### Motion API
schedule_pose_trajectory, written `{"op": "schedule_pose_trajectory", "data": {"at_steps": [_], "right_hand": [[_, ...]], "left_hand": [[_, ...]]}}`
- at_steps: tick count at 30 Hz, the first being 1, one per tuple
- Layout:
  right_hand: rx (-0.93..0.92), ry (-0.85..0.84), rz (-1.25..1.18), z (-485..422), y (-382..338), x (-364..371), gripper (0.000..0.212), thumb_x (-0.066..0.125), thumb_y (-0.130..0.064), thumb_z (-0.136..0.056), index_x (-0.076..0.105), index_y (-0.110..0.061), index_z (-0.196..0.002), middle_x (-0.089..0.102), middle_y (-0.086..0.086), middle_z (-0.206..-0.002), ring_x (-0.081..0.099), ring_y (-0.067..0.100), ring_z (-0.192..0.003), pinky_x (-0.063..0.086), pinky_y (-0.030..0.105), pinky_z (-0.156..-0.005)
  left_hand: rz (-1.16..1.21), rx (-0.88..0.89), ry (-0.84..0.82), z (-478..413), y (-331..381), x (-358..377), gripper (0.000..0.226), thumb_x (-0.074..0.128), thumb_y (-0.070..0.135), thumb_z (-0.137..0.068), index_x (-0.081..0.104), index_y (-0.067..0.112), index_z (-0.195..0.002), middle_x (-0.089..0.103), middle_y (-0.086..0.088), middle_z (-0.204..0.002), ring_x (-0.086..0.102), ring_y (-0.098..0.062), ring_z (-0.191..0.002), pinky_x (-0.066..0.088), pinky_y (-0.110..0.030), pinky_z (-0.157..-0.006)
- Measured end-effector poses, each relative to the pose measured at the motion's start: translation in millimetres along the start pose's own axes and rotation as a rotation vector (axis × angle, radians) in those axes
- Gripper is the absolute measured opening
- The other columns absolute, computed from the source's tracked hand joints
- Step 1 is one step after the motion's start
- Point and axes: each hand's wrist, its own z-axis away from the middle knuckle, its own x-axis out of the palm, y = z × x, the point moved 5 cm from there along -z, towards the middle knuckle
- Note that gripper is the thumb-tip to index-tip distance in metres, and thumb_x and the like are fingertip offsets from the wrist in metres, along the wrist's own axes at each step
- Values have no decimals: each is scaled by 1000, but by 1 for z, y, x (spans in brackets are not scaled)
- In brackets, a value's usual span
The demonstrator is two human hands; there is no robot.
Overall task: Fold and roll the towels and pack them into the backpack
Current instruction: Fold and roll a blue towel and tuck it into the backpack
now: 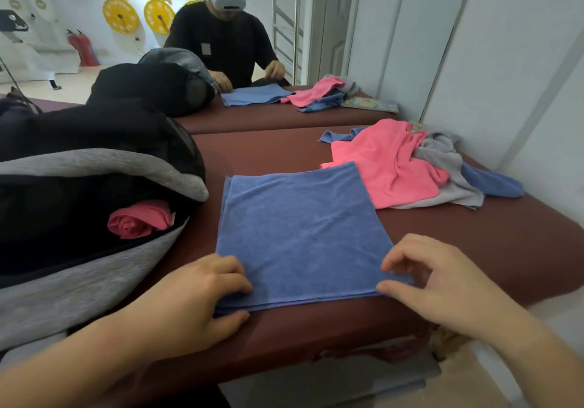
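A blue towel [301, 234], folded into a flat square, lies on the maroon table [474, 249] in front of me. My left hand [192, 300] pinches its near left corner, fingers on top and thumb at the edge. My right hand [436, 278] pinches the near right corner between thumb and curled fingers. At the left, the black and grey backpack [94, 265] lies open with a rolled pink towel [139, 219] inside. A loose pile of towels sits at the back right: a pink towel [392, 167] on top, a grey towel [448, 167] and a blue one [493, 183] beneath.
A mirror [252, 28] stands along the table's far edge and reflects me, the backpack and the towels. A white wall [505, 60] borders the table on the right. The table's front edge runs just below my hands.
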Motion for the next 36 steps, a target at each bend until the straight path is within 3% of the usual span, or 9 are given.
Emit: {"op": "schedule_pose_trajectory", "data": {"at_steps": [4, 8, 13, 18, 22, 26, 30, 33, 36], "right_hand": [[-33, -181, 130, -7, -2, 36, 49, 72, -73, -65, 70, -41, -102, 57, -23, -99, 53, -1, -100, 47, 24, -87], [-19, -199, 170, -9, 10, 34, 58, 76, -76, -58, 69, -45, -107, 53, -24, -102, 48, -1, -101, 43, 22, -90], [-87, -118, 170, -6, 9, 22, 16, 65, -50, -74, 56, -49, -87, 53, -24, -96, 48, 1, -95, 44, 26, -80], [-108, -8, 52, -2, -6, 2, 16, 54, -20, -69, 53, -34, -76, 57, -11, -79, 57, 9, -75, 50, 37, -66], [-17, -95, -311, 5, 2, 0, 22, 62, -4, -82, 67, -26, -81, 67, 8, -72, 65, 30, -67, 47, 39, -58], [77, -86, -620, 3, 12, -1, 9, 62, -10, -83, 68, -16, -80, 58, 8, -66, 46, 21, -65, 31, 34, -63], [286, 100, -892, -6, 23, 7, 20, 60, 3, -93, 71, -10, -82, 69, 18, -82, 60, 25, -76, 42, 36, -74], [392, 259, -879, -23, 31, 12, 20, 60, 1, -96, 74, -11, -89, 78, 10, -90, 70, 16, -79, 52, 34, -76], [375, 339, -687, -43, 41, 16, 19, 66, -3, -95, 76, -19, -89, 79, -5, -85, 72, 8, -82, 56, 26, -74]], "left_hand": [[-136, 45, -16, -2, 3, 10, 22, 53, 31, -84, 68, 33, -100, 60, 16, -103, 62, -9, -90, 56, -29, -77], [-47, -72, 62, -6, -1, 3, 12, 49, 27, -81, 57, 32, -88, 58, 15, -84, 59, -8, -76, 52, -28, -67], [336, -264, 191, -1, -9, -22, 24, 61, 9, -83, 55, 32, -86, 62, 14, -81, 58, -7, -72, 44, -19, -64], [152, -166, 75, 18, -2, -21, 31, 56, 15, -65, 52, 38, -86, 52, 21, -87, 54, 2, -81, 44, -17, -71], [291, -145, 108, 32, 2, -38, 24, 53, 13, -68, 59, 32, -79, 58, 16, -87, 60, -8, -83, 48, -27, -73], [676, -251, -21, 44, -4, -40, 28, 56, -2, -78, 64, 23, -89, 63, 1, -77, 54, -9, -69, 43, -40, -61], [937, -281, -1, 37, -9, -41, 38, 70, 13, -86, 65, 26, -121, 69, -17, -108, 63, -27, -92, 51, -45, -81], [928, -369, 128, 11, -22, -45, 39, 76, 12, -88, 67, 33, -121, 75, -7, -114, 72, -25, -109, 59, -43, -92], [855, -529, 218, -18, -41, -44, 32, 67, 5, -96, 66, 25, -121, 79, -4, -102, 76, -25, -97, 64, -40, -77]]}}
